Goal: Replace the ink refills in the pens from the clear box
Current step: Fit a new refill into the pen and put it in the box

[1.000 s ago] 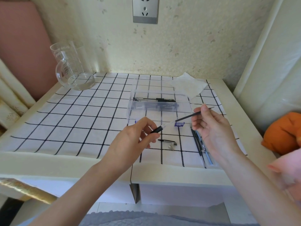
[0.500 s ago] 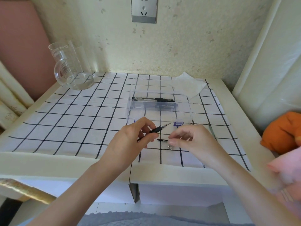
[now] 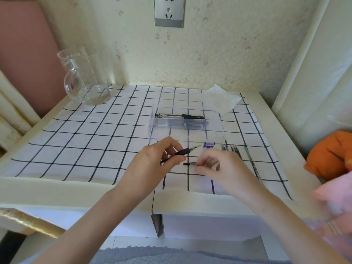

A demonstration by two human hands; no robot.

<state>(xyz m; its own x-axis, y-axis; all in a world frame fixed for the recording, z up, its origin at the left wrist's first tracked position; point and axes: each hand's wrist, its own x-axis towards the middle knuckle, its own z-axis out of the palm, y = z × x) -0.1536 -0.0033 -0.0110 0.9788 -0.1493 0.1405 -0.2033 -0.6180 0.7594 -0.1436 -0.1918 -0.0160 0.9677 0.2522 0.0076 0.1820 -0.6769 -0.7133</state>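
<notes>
The desk (image 3: 57, 189) carried a checked cloth (image 3: 85, 134), with a glass jug (image 3: 83, 79) at its far left. The clear box (image 3: 215, 128) sat mid-cloth with pens (image 3: 181, 117) lying inside. Just in front of it, the left hand (image 3: 150, 168) pinched a black pen (image 3: 183, 151), tip pointing right. The blurred right hand (image 3: 222, 168) curled its fingers at a small black piece (image 3: 189, 163) on the cloth; whether it gripped could not be told. Refills (image 3: 230, 148) lay just beyond that hand.

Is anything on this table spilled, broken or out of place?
Nothing is spilled or broken. Only loose parts stand out: a small black piece lies on the cloth beside the right hand, and refills lie outside the clear box.
</notes>
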